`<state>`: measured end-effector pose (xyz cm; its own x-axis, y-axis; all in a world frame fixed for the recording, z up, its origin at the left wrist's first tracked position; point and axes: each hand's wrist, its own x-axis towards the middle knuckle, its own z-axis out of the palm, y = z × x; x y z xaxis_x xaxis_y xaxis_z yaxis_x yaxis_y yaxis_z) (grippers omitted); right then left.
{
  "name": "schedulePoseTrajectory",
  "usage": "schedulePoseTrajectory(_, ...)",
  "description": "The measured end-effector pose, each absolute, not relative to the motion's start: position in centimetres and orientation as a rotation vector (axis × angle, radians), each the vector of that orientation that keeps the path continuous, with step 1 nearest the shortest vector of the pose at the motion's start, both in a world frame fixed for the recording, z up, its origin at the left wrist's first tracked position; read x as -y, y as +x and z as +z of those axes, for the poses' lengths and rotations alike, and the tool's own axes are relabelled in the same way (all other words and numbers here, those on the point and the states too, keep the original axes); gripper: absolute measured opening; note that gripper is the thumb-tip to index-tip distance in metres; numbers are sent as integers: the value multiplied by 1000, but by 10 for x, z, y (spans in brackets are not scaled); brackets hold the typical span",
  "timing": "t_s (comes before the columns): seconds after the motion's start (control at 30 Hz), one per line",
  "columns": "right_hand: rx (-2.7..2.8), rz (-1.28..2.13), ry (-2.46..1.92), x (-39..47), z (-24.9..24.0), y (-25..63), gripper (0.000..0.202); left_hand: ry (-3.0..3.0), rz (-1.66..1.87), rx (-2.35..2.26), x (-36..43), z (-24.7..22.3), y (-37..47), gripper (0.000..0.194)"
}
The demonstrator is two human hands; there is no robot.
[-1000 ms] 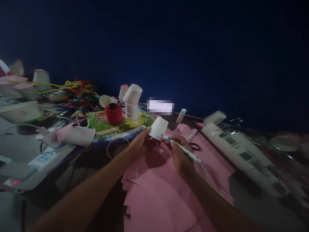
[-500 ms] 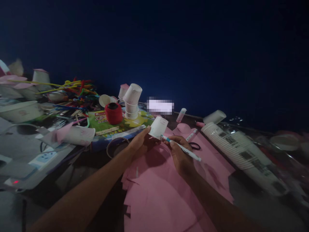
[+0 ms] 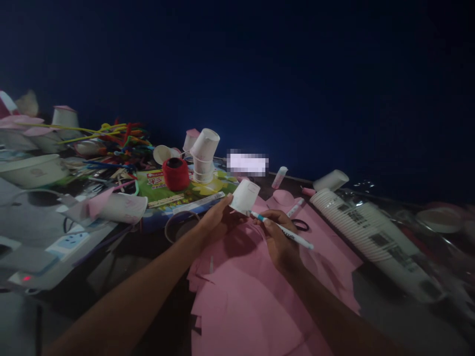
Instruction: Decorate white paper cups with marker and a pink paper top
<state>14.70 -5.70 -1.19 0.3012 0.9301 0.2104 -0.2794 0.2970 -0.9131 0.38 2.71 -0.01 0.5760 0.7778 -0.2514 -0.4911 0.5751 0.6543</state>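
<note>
My left hand (image 3: 219, 216) grips a white paper cup (image 3: 245, 196), tilted with its base up and away from me. Between the fingers of my right hand (image 3: 280, 242) is a white marker (image 3: 295, 237) with a blue band, its tip at or very near the cup's lower edge. Whether the tip touches is too small to tell. Both hands are above a spread of pink paper sheets (image 3: 245, 306). Scissors with black handles (image 3: 300, 225) lie on the paper just beyond my right hand, partly hidden.
Left of the cup are a red thread spool (image 3: 175, 175), stacked paper cups (image 3: 203, 165) and a green-blue packet (image 3: 158, 192). Further left lie colourful pipe cleaners (image 3: 126, 136) and a power strip (image 3: 70, 242). A long sleeve of cups (image 3: 371, 237) and a glue stick (image 3: 279, 177) are to the right.
The marker has shifted slightly right and down along the cup's lower edge. My left hand still keeps hold of the cup; the whole view has moved a little.
</note>
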Motion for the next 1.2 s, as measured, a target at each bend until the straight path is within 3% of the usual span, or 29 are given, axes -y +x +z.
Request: schedulePoseTrajectory(1.2, 929, 992, -900, 56, -14, 146, 6, 545, 819, -605, -24, 7, 6, 40)
